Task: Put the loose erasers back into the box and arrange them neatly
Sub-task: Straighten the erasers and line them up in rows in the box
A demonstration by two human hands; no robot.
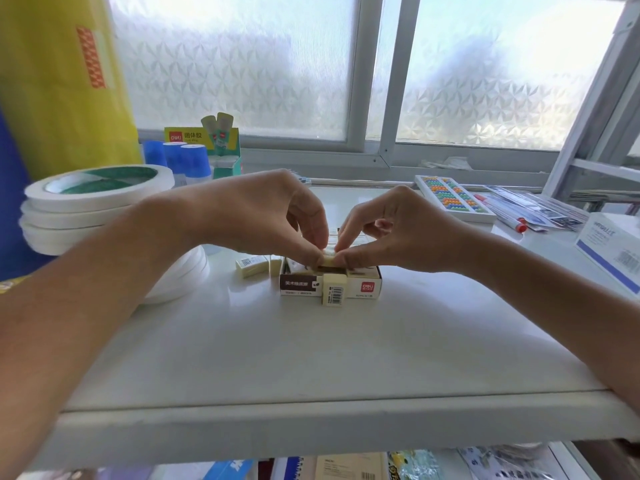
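At centre frame we find the box (330, 284) on the white shelf (311, 358), open at the top. Both hands meet above it — our left hand (263, 216) and right hand (398, 233) pinch one cream eraser (328, 258) at the box's near edge. A second eraser (333, 289) stands against the box front; a third eraser (252, 265) lies just left of it.

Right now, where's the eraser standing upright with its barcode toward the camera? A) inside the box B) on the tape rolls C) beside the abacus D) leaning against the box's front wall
D: the barcoded eraser stands on the shelf against the front of the eraser box, outside it.
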